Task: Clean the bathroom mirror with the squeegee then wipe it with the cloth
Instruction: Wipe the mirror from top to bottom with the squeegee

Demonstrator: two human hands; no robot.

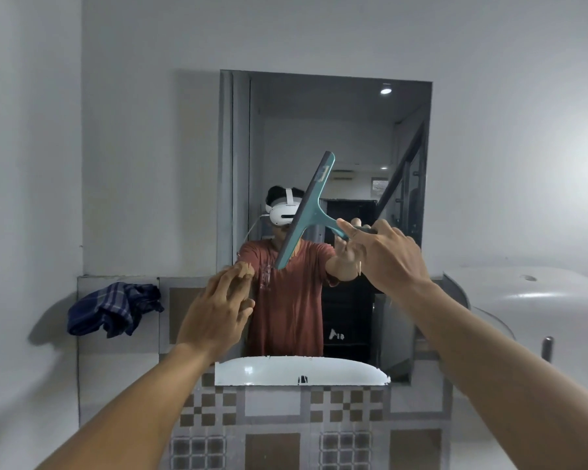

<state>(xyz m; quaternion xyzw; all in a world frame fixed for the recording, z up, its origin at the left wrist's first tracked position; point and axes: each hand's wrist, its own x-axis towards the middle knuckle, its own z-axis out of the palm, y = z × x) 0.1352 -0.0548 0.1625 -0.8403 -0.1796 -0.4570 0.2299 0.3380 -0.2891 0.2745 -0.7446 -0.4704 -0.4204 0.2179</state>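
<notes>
The bathroom mirror (347, 130) hangs on the white wall straight ahead. My right hand (384, 256) grips the handle of a teal squeegee (308, 208), whose long blade slants steeply across the middle of the glass. My left hand (218, 310) is flat against the mirror's lower left edge, fingers spread and holding nothing. A blue checked cloth (114, 308) lies crumpled on the ledge to the left of the mirror, apart from both hands. The glass reflects a person in a red shirt wearing a white headset.
A white basin edge (299, 369) shows below the mirror, above a band of brown and grey patterned tiles (282, 415). A large white curved fixture (537, 300) fills the right side. A bare white wall closes off the left.
</notes>
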